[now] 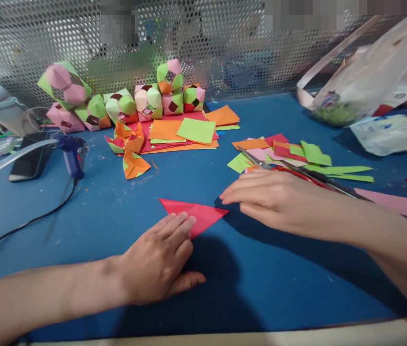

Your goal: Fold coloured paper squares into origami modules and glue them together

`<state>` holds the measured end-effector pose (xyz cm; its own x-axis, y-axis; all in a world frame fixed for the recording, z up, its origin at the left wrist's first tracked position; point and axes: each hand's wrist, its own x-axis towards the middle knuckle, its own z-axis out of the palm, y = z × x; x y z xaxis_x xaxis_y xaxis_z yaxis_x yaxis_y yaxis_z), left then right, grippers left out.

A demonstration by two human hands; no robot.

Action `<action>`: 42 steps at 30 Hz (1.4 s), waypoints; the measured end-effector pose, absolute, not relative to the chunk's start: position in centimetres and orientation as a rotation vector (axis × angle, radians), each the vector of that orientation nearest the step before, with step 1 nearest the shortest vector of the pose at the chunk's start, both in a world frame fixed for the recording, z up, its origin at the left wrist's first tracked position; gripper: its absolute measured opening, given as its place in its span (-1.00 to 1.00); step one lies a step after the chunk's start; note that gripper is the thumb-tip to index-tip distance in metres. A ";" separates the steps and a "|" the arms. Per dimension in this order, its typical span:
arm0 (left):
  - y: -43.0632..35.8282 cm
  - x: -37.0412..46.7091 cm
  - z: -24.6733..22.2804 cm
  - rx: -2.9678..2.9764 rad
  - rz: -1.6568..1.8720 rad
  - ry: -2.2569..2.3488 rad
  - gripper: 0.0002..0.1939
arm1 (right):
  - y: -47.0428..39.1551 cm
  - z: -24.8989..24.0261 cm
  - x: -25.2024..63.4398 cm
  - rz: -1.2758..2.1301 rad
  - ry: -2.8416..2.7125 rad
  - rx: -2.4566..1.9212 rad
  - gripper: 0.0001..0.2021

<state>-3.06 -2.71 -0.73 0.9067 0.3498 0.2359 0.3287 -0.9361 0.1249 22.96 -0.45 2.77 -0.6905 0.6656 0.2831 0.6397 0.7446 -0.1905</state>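
A red sheet of paper (205, 215), folded into a triangle, lies flat on the blue table (91, 226). My left hand (163, 254) rests on its left part, the fingers stretched out over the paper and the thumb apart. Just beyond the triangle's right corner is my right hand (264, 194), hovering above the table, its fingers extended and drawn near each other; no object shows in it. Behind that hand lie scissors with red handles (297, 175), partly covered by the wrist.
Folded paper balls (149, 102) line the back, before a perforated metal panel (210, 48). Paper squares (196, 131) lie ahead of them, paper scraps (278, 150) to the right. At left are a blue glue gun (71, 156) with its cord and a phone (30, 161); plastic bags (369, 72) at right.
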 end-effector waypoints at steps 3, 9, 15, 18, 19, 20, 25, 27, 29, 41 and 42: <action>-2.7 -3.1 -0.9 2.997 0.397 0.543 -0.56 | -0.3 1.9 21.1 0.295 -2.533 -0.908 -0.72; -2.9 -3.2 -1.0 3.023 0.378 0.540 -0.51 | 0.5 -1.8 19.0 0.343 -2.595 -0.848 -0.72; -2.9 -3.2 -1.1 3.045 0.423 0.504 -0.52 | 1.9 -2.6 17.4 0.187 -2.639 -0.761 -0.68; -2.9 -3.2 -1.4 3.049 0.470 0.494 -0.50 | 2.3 -2.1 16.9 0.125 -2.686 -0.734 -0.65; -2.9 -3.2 -1.5 3.054 0.486 0.497 -0.49 | 2.3 -1.9 16.9 0.115 -2.695 -0.731 -0.65; -2.9 -3.2 -1.6 3.060 0.504 0.500 -0.48 | 2.3 -1.7 17.0 0.106 -2.699 -0.731 -0.66; -2.9 -3.2 -1.8 3.082 0.519 0.501 -0.46 | 1.1 -0.6 18.2 0.094 -2.781 -0.646 -0.68; -2.8 -3.2 -1.7 3.076 0.501 0.490 -0.46 | 0.6 -0.2 18.5 0.125 -2.859 -0.642 -0.65; -2.8 -3.2 -1.7 3.070 0.487 0.483 -0.46 | 0.4 0.2 18.5 0.157 -2.938 -0.664 -0.57; -2.9 -3.1 -2.2 3.047 0.562 0.479 -0.48 | 3.1 0.8 16.0 0.566 -2.997 -0.652 -0.45; -2.9 -3.1 -2.2 3.052 0.569 0.482 -0.48 | 3.4 0.8 15.9 0.608 -2.968 -0.649 -0.46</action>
